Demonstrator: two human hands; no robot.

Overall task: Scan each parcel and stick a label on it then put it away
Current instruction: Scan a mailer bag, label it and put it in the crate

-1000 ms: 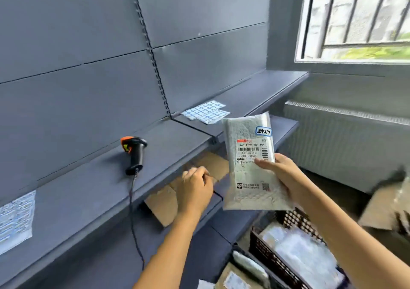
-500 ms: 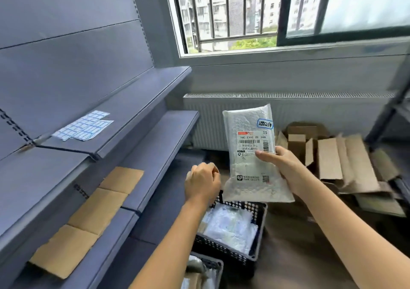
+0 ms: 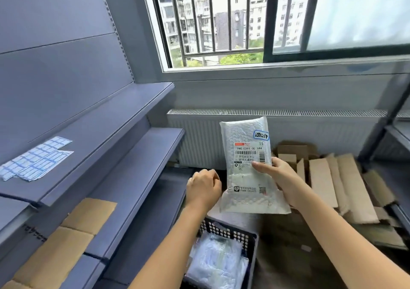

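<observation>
A white bubble-mailer parcel (image 3: 246, 142) stands upright in mid-air in front of the radiator. It bears a printed shipping label and a small blue-edged handwritten sticker (image 3: 261, 135) at its upper right. My right hand (image 3: 281, 178) grips its right edge, thumb across the front. My left hand (image 3: 203, 188) hovers just left of the parcel with fingers curled, holding nothing and not touching it. Sheets of blue-edged blank labels (image 3: 35, 158) lie on the upper grey shelf at left. The scanner is out of view.
Grey shelves (image 3: 137, 155) run along the left wall, with cardboard pieces (image 3: 88, 213) on a lower one. A black perforated crate (image 3: 248, 237) with more parcels sits below my arms. Flattened cardboard boxes (image 3: 321, 178) pile up at right, beside a second rack (image 3: 397, 133). A radiator and barred window face me.
The view has swung right from the shelf with the scanner toward the window. The parcel stays upright in my right hand; my left hand stays curled beside it.
</observation>
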